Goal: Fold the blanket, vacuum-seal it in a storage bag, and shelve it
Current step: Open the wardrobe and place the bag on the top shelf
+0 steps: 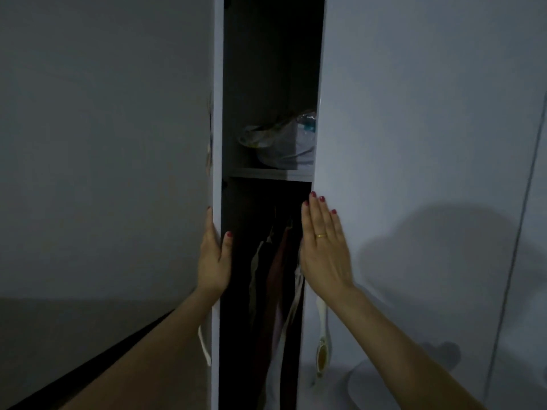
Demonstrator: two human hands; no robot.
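- Wardrobe with two pale doors ajar, a narrow dark gap between them; the left door (103,143) stands with its edge toward the camera, the right door (414,113) fills the right side of the view
- Left hand (213,255) grips the edge of the left door; its thumb, with a red nail, lies on the inner face of the edge, and the fingers wrap round the outer side, mostly hidden behind the door
- Right hand (324,247) lies flat against the face of the right door, just beside its inner edge; the fingers are straight and close together, holding nothing; a gold ring (320,235) sits on one finger
- Shelf (266,174) crosses the gap at about mid-height; on it, toward the right door, lies a crumpled clear storage bag (281,140) with pale cloth inside, its right part hidden by the door; whether that cloth is the blanket cannot be told in the dim light
- Clothes (272,276) hang in the dark space below the shelf
- White handle (321,347) hangs on the right door near its lower inner edge
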